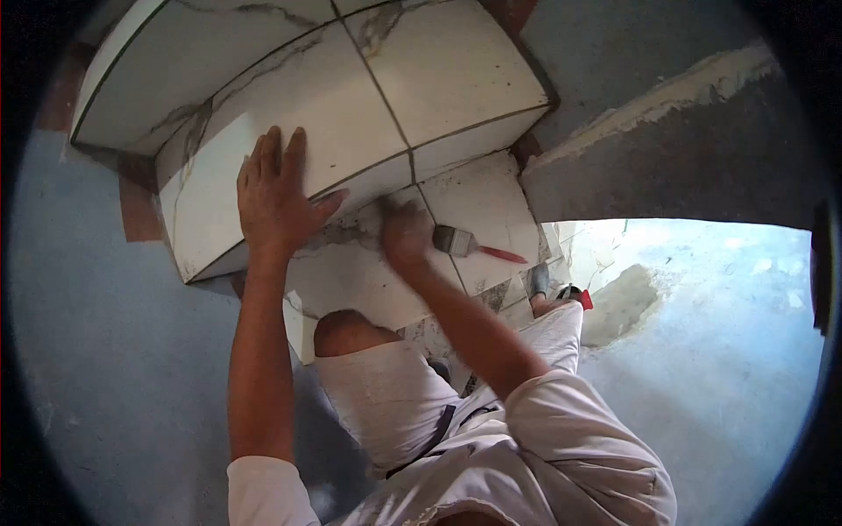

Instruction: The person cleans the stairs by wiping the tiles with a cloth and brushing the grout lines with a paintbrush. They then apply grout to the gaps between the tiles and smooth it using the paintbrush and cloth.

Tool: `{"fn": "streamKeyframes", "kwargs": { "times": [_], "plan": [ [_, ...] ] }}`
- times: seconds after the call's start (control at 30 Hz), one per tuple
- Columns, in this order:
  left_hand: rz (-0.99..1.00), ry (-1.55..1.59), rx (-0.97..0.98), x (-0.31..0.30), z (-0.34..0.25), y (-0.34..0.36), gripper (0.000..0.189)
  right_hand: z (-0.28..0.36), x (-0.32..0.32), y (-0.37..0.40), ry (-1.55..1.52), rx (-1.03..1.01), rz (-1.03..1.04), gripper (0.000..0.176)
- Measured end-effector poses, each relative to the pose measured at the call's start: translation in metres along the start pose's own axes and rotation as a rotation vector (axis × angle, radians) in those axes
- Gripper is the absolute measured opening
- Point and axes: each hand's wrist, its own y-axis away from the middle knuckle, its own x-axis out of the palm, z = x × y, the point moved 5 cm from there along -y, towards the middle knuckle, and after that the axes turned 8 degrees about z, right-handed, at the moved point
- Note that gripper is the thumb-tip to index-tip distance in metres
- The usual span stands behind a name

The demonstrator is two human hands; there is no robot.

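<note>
My left hand (pixel 279 195) lies flat on a white, grey-veined tile step (pixel 346 114), fingers spread and the thumb out near its front edge. Lower down, my right hand (pixel 406 235) is blurred by motion beside the riser (pixel 373 186), close to the grouted corner. Its fingers look curled in, and a dark smear at their tips hides what they hold, if anything. Right next to it, a paintbrush (pixel 453 240) with a red handle rests on the lower tile tread (pixel 478 197).
Another tiled step (pixel 206 48) rises at the top left. A rough-edged dark wall piece (pixel 675 158) juts in on the right. My knee (pixel 351 333) is bent below the lower tread. Near my foot lies a small red item (pixel 586 300). Blue-grey surfaces (pixel 114 351) flank the steps.
</note>
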Motion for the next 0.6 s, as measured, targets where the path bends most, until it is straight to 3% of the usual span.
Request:
{"fn": "streamKeyframes", "kwargs": {
  "times": [0.1,0.2,0.3,0.37,0.43,0.53,0.6],
  "plan": [
    [-0.001,0.014,-0.007,0.0,0.002,0.001,0.093,-0.035,-0.037,-0.014,-0.093,-0.09,0.019,0.042],
    [-0.014,0.052,-0.001,0.0,0.004,0.001,0.092,-0.01,0.007,-0.001,-0.088,-0.138,-0.011,0.042],
    [-0.002,0.064,-0.008,-0.001,0.004,0.001,0.092,-0.04,-0.023,-0.019,-0.062,-0.165,0.05,0.042],
    [0.011,0.076,-0.017,0.001,0.006,0.0,0.093,-0.038,-0.039,-0.013,-0.173,-0.111,0.016,0.042],
    [0.028,0.087,-0.021,0.002,0.008,0.002,0.094,-0.023,-0.028,-0.007,-0.069,-0.229,-0.185,0.04],
    [0.012,0.083,-0.011,0.003,0.007,0.002,0.094,-0.056,-0.035,-0.022,0.018,-0.337,-0.007,0.045],
    [-0.039,0.083,0.002,0.002,0.007,0.002,0.09,-0.049,-0.03,-0.022,0.062,-0.295,0.001,0.045]
  ]
}}
